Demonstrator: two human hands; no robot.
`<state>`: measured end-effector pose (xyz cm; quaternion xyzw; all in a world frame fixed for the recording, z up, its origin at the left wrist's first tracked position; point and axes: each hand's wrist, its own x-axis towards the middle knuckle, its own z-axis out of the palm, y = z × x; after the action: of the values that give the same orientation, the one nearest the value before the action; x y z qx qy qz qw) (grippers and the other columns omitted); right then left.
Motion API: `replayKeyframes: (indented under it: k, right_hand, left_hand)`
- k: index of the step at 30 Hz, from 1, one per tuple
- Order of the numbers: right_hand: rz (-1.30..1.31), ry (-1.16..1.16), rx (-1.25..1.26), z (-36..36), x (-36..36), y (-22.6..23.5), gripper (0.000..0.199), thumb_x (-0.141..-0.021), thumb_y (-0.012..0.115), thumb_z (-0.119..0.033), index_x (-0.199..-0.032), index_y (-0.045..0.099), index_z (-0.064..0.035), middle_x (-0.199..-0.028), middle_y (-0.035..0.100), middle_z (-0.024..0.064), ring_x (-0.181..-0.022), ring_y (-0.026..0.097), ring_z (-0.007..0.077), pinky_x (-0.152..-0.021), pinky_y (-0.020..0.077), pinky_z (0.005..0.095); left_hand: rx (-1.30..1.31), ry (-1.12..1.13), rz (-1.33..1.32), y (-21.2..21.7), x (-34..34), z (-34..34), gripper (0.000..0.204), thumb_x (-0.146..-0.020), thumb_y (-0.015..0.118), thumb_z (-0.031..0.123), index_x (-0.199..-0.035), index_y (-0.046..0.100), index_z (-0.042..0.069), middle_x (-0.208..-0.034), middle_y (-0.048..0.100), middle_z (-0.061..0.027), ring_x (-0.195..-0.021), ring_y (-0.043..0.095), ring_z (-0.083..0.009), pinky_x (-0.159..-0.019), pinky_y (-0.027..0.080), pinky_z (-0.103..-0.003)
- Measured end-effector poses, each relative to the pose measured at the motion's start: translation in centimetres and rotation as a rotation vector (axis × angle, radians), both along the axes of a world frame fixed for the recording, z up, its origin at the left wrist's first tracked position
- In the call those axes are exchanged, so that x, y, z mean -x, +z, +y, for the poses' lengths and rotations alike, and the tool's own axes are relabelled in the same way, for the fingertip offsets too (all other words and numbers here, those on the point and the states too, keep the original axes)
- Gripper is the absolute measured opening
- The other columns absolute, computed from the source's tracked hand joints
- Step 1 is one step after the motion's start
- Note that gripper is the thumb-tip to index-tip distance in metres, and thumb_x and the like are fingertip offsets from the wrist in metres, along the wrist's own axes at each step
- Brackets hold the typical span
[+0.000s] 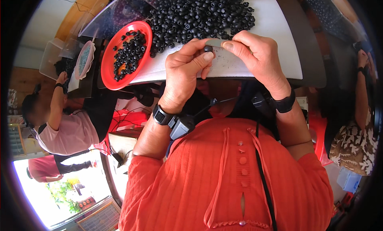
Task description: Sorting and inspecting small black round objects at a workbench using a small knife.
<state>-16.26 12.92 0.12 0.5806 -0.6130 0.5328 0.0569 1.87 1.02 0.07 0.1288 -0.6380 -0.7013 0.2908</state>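
Pinched between my left hand's (183, 71) thumb and fingers is a small round black part (208, 49). A short flat grey blade (215, 42) is gripped in my right hand (261, 57), its far end beside the left fingertips just above the black part. Whether the blade touches the part I cannot tell. Beyond both hands, a large heap of similar black parts (199, 15) covers the back of the white tabletop (239, 69). Left of my left hand, a red plate (107, 67) holds more small black pieces (129, 55).
Dark crumbs (225, 61) lie on the white surface beneath my hands. A clear plastic sheet or box (107, 19) stands behind the plate. At left, a co-worker (68, 127) sits near a pink-rimmed dish (92, 57); another person (355, 139) is at the right.
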Motion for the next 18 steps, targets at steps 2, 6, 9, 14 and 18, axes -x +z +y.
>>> replayKeyframes:
  k: [2,6,9,14,18]
  right_hand:
    - [-0.025,-0.014,-0.011,0.0,0.1,0.0,0.025,-0.093,0.078,-0.024,-0.079,0.068,-0.006,-0.057,0.056,0.0094,-0.048,0.052,0.0241,-0.047,0.0397,0.0367]
    - [-0.061,0.008,-0.006,0.0,0.0,0.1,0.024,-0.093,0.078,-0.023,-0.079,0.068,-0.0053,-0.056,0.055,0.0097,-0.047,0.051,0.0231,-0.047,0.039,0.0362]
    - [-0.063,0.01,-0.022,-0.1,0.0,0.0,0.025,-0.093,0.078,-0.023,-0.079,0.068,-0.0052,-0.056,0.055,0.0096,-0.046,0.05,0.0223,-0.047,0.0385,0.0359]
    - [-0.037,0.002,-0.031,-0.1,0.0,0.1,0.024,-0.093,0.078,-0.022,-0.079,0.068,-0.0051,-0.056,0.054,0.0093,-0.046,0.049,0.0212,-0.046,0.0375,0.0353]
    - [-0.059,0.011,-0.038,-0.1,0.0,0.0,0.025,-0.093,0.078,-0.022,-0.078,0.068,-0.005,-0.055,0.053,0.0091,-0.046,0.048,0.0208,-0.047,0.037,0.0353]
  left_hand:
    - [-0.007,0.0,0.005,-0.2,0.1,0.1,0.029,-0.102,0.062,0.001,-0.129,0.067,-0.006,-0.104,0.07,-0.0112,-0.079,0.062,-0.0136,-0.061,0.049,-0.026]
    - [-0.062,0.05,-0.032,0.8,0.6,0.9,0.029,-0.102,0.059,-0.002,-0.129,0.068,-0.006,-0.095,0.065,-0.0042,-0.072,0.059,-0.0106,-0.06,0.047,-0.023]
    - [-0.102,0.018,0.022,1.3,0.9,1.1,0.03,-0.102,0.057,-0.002,-0.13,0.067,-0.006,-0.098,0.064,-0.0051,-0.079,0.062,-0.0125,-0.064,0.053,-0.025]
    - [-0.151,-0.033,0.051,1.0,0.6,0.5,0.033,-0.103,0.056,-0.001,-0.134,0.064,-0.008,-0.104,0.065,-0.0093,-0.086,0.063,-0.0157,-0.068,0.055,-0.028]
    - [-0.215,-0.089,0.097,0.8,0.6,0.1,0.031,-0.103,0.055,-0.004,-0.132,0.066,-0.009,-0.107,0.059,-0.0072,-0.088,0.063,-0.0138,-0.066,0.055,-0.028]
